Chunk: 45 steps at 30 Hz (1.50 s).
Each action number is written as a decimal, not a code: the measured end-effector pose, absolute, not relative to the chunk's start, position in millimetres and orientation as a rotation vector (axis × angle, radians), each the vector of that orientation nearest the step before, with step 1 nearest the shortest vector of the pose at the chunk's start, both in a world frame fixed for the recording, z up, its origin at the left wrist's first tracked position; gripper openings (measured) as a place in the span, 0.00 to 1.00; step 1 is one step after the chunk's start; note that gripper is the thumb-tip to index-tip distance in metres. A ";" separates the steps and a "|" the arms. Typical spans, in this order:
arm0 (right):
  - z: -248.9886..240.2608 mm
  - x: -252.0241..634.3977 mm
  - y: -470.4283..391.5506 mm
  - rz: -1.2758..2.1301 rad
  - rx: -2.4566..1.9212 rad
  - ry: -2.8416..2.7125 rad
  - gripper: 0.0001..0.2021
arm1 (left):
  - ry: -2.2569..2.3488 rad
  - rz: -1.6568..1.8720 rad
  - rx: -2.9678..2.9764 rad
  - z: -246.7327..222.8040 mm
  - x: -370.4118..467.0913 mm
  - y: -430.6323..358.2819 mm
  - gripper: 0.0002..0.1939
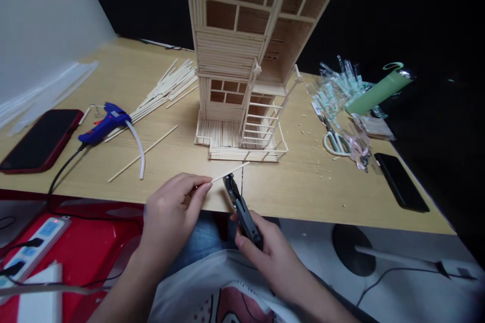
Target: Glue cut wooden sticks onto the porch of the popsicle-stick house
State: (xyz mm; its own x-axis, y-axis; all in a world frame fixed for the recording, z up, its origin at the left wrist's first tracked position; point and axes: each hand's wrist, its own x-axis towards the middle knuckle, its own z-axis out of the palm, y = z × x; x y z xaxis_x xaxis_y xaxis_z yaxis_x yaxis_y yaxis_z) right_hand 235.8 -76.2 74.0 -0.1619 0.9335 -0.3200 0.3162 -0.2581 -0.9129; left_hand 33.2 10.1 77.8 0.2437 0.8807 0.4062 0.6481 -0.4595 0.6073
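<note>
Left hand (172,204) pinches a thin wooden stick (239,168) between thumb and fingertips; right hand (271,247) is wrapped around dark pliers (244,214). From my remote seat I note a light wood-grain table (299,192), a pale wall (45,20) at its left and darkness behind. Below the left edge, a power strip (47,237) lies on a red surface (94,242). A stick-built model house (231,53) stands just beyond the held stick, blocking my view of the table behind it. Left of it: a stick pile (170,86), a blue glue gun (102,126) and a phone (41,140). Right: scissors (335,144), clear wrappers (337,83), a green bottle (379,91), a black phone (401,181). Both hands are near the table's front edge. The stick slants up and right from the left fingertips; the pliers tilt up and left, their head at the stick. I cannot tell whether the jaws enclose it.
</note>
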 end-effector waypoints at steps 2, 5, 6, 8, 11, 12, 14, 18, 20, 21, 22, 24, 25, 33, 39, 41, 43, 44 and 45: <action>72.7 231.0 -74.3 1.453 -1.544 -1.453 0.12 | 1.433 1.045 2.222 77.0 32.1 7.7 0.05; 72.4 226.9 -73.1 1.452 -1.538 -1.461 0.12 | 1.438 1.057 2.255 75.7 33.5 5.1 0.04; 72.7 226.2 -73.0 1.452 -1.540 -1.462 0.11 | 1.428 1.062 2.272 75.1 34.7 4.3 0.04; 73.8 225.6 -72.8 1.470 -1.543 -1.466 0.10 | 1.390 1.062 2.313 74.0 38.0 2.6 0.04; 75.4 226.3 -72.3 1.492 -1.541 -1.473 0.09 | 1.333 1.038 2.385 72.5 43.3 -0.4 0.05; 75.8 226.8 -72.2 1.487 -1.540 -1.476 0.10 | 1.330 1.022 2.404 72.1 44.8 -1.4 0.05; 76.2 228.1 -72.3 1.464 -1.540 -1.482 0.10 | 1.336 0.985 2.429 71.8 46.8 -3.5 0.05; 77.2 230.0 -73.1 1.430 -1.544 -1.492 0.11 | 1.340 0.926 2.448 72.9 48.3 -6.8 0.06; 77.7 230.5 -73.1 1.428 -1.550 -1.493 0.11 | 1.340 0.899 2.448 73.9 48.9 -7.6 0.06; 77.7 230.7 -73.0 1.431 -1.556 -1.496 0.11 | 1.339 0.887 2.444 74.2 49.3 -7.7 0.07; 77.5 230.9 -72.8 1.433 -1.564 -1.501 0.11 | 1.338 0.878 2.440 74.5 49.6 -7.6 0.07; 76.6 231.4 -72.6 1.433 -1.577 -1.513 0.11 | 1.337 0.858 2.423 74.5 50.1 -7.1 0.07; 75.9 231.7 -72.7 1.432 -1.579 -1.516 0.11 | 1.338 0.847 2.410 74.4 50.3 -6.8 0.08; 70.7 230.0 -76.4 1.437 -1.587 -1.471 0.10 | 1.376 0.792 2.378 73.1 53.1 -6.2 0.09; 65.3 227.3 -76.0 1.367 -1.613 -1.497 0.11 | 1.395 0.732 2.387 69.2 55.0 -6.1 0.09; 60.1 225.9 -77.2 1.328 -1.625 -1.506 0.12 | 1.406 0.675 2.406 66.7 56.8 -6.6 0.10; 53.0 224.2 -80.7 1.306 -1.637 -1.487 0.12 | 1.408 0.616 2.427 64.1 59.4 -8.0 0.10; 49.2 223.5 -83.1 1.302 -1.644 -1.468 0.13 | 1.407 0.591 2.439 62.9 61.0 -9.1 0.10; 45.4 222.7 -85.8 1.305 -1.652 -1.444 0.13 | 1.405 0.566 2.452 61.8 62.6 -10.3 0.11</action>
State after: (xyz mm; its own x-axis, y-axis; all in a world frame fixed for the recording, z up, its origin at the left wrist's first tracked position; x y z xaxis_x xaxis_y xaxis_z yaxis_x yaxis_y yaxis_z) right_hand 222.7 -85.8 45.4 -0.0647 0.9544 -0.2914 0.3864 -0.2452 -0.8891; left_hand 62.6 -10.3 61.8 0.4569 0.8659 0.2036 0.7649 -0.4993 0.4069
